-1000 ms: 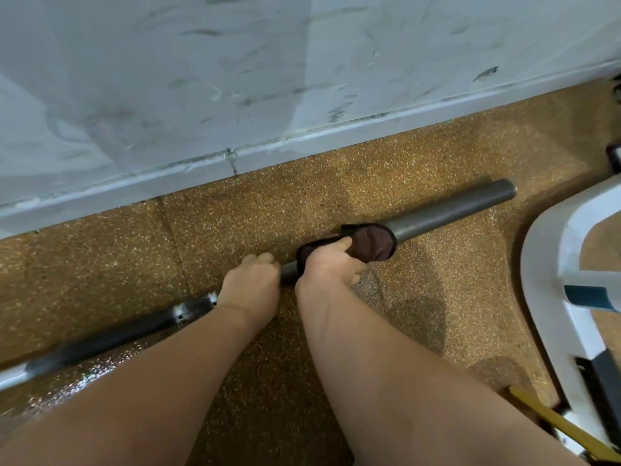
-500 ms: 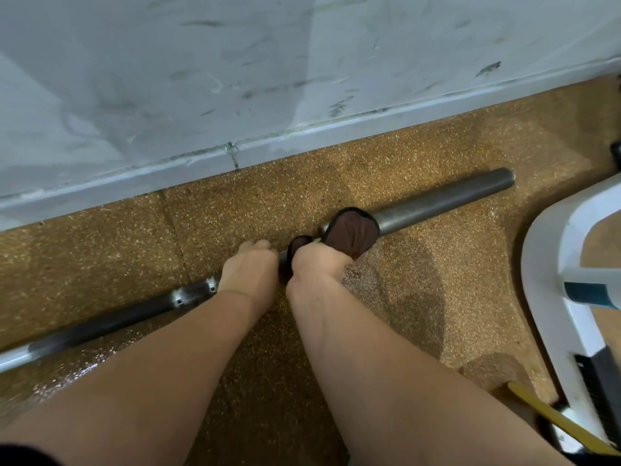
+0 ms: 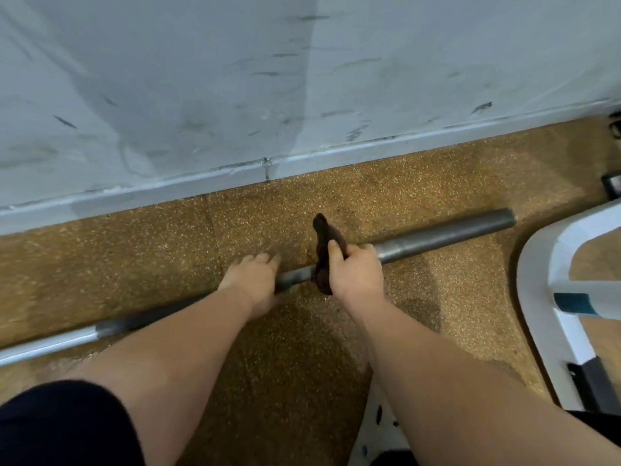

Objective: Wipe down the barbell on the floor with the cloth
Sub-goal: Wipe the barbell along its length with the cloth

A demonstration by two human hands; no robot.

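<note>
The left hand (image 3: 255, 280), fingers straight, pins the long grey steel barbell (image 3: 437, 238) to the brown floor (image 3: 302, 358), likely against rolling, while the right hand (image 3: 354, 275) beside it grips a dark brown cloth (image 3: 324, 235) round the shaft.

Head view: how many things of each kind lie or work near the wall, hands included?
Hands: 2, left hand and right hand
Barbell: 1
Cloth: 1
White metal frame: 1
Total: 5
</note>
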